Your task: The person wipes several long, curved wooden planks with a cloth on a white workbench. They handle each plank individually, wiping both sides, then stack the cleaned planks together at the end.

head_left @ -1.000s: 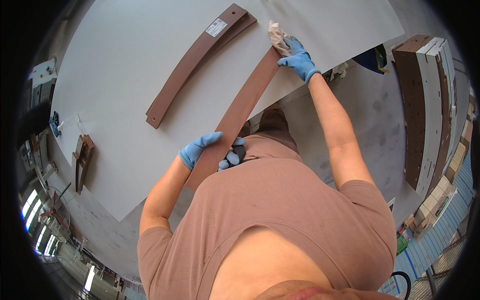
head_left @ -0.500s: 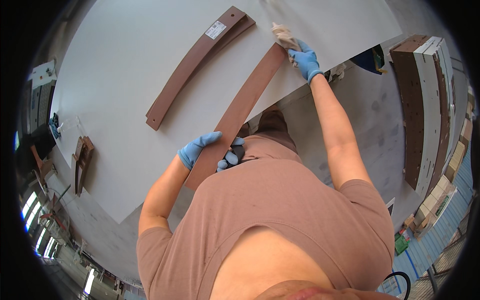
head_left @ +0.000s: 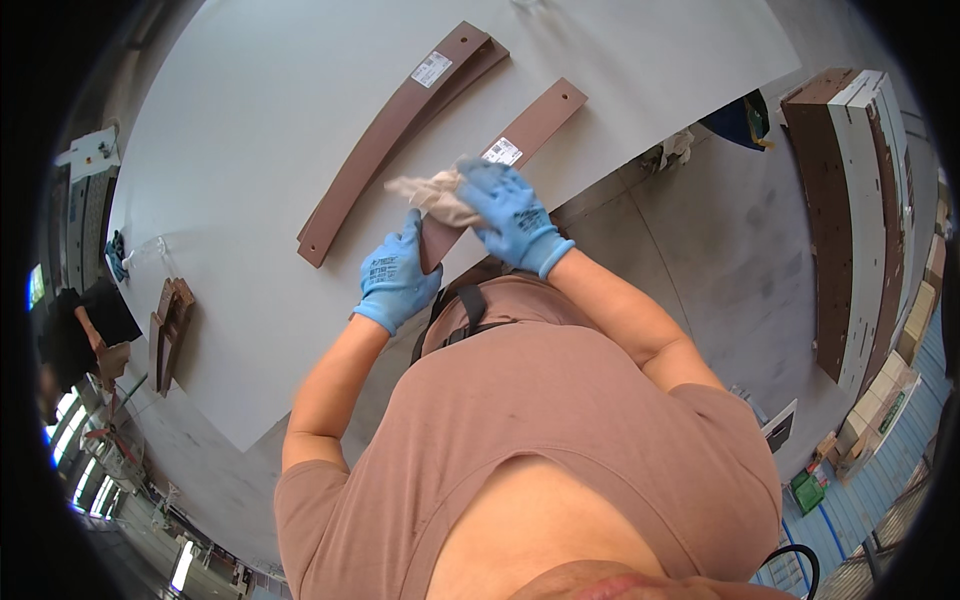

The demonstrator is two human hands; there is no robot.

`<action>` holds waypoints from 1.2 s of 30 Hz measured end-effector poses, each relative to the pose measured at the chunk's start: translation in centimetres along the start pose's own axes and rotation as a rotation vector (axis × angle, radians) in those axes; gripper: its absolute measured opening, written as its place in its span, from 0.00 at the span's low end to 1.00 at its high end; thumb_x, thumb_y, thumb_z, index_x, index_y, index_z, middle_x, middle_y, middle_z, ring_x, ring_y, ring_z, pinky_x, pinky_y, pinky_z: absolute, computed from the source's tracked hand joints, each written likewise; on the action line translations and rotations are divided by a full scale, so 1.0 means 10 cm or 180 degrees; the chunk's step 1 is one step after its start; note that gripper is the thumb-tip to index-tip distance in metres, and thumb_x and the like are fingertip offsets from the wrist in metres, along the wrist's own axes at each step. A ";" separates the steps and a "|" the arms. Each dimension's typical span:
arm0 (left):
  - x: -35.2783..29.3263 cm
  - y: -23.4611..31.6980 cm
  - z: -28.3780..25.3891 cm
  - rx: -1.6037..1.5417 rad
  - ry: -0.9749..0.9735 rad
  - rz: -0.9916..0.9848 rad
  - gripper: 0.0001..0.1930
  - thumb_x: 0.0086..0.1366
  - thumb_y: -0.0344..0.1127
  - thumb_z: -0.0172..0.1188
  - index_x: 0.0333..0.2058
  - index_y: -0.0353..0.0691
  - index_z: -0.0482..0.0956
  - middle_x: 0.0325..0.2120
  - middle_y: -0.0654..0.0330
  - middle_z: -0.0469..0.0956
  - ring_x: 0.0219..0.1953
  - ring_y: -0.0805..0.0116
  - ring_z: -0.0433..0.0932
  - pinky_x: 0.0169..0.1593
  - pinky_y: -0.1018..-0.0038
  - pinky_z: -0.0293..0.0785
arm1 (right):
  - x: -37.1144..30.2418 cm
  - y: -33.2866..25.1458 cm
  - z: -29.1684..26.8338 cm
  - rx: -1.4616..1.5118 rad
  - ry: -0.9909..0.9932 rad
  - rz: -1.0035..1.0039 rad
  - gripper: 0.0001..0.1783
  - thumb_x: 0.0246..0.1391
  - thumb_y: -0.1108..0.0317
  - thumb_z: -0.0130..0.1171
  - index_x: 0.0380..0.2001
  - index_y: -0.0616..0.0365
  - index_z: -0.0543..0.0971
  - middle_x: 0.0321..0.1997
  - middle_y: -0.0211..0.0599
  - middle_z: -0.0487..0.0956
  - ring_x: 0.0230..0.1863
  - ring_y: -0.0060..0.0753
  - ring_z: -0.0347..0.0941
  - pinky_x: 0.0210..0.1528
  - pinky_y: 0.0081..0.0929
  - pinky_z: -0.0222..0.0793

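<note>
A brown wooden slat (head_left: 545, 118) lies slanting over the table's near edge, its white label and the hole at its far end facing up. My left hand (head_left: 397, 275), in a blue glove, is closed on the slat's near end. In my gloved right hand (head_left: 508, 215) is a crumpled beige cloth (head_left: 430, 197), held against the slat's upper face below the label. The cloth and right hand hide the slat's middle. Farther left, two similar curved slats (head_left: 385, 125) lie stacked on the table, the top one labelled.
The pale grey table (head_left: 240, 200) spreads ahead and leftward. Near its left edge sit small brown wooden pieces (head_left: 168, 330) and a clear plastic item (head_left: 150, 252). A tall stack of brown and white panels (head_left: 845, 220) stands at right. A person's arm (head_left: 88, 328) shows at far left.
The slat has been turned over, from a plain face to its labelled one, and now lies farther from my body. My right hand brought the cloth from the far end towards my left hand.
</note>
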State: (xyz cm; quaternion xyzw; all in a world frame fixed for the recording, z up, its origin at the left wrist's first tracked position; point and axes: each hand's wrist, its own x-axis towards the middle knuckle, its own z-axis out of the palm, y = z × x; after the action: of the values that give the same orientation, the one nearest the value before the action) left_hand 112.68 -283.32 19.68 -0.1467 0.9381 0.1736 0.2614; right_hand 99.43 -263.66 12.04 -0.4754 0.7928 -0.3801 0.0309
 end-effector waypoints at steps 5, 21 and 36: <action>0.01 -0.07 0.24 0.0020 0.0267 0.0067 0.48 0.58 0.44 0.70 0.75 0.43 0.57 0.43 0.41 0.80 0.41 0.42 0.83 0.45 0.52 0.80 | 0.43 1.36 -0.57 0.0269 0.1028 0.0092 0.23 0.52 0.81 0.55 0.52 0.55 0.81 0.61 0.52 0.79 0.59 0.59 0.75 0.64 0.48 0.71; 0.01 -0.49 0.29 -0.0129 0.1374 0.0573 0.50 0.53 0.45 0.75 0.73 0.40 0.62 0.38 0.49 0.80 0.39 0.48 0.81 0.45 0.54 0.78 | 0.27 1.96 -0.84 0.1557 0.1482 0.3220 0.21 0.70 0.59 0.58 0.59 0.61 0.80 0.41 0.38 0.86 0.38 0.31 0.82 0.39 0.32 0.79; 1.01 -1.83 0.20 -0.0078 0.1798 0.0417 0.49 0.51 0.44 0.73 0.72 0.43 0.64 0.67 0.45 0.71 0.68 0.36 0.69 0.70 0.49 0.67 | 0.12 0.26 0.31 -0.0508 -0.0094 -0.0308 0.24 0.49 0.70 0.65 0.53 0.53 0.81 0.57 0.49 0.80 0.64 0.57 0.73 0.66 0.54 0.68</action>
State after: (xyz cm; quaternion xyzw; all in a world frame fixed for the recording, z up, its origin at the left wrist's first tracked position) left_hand 112.03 -300.79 8.04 -0.1315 0.9790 0.1537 -0.0238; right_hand 98.21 -265.71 8.57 -0.5196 0.7961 -0.3098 -0.0138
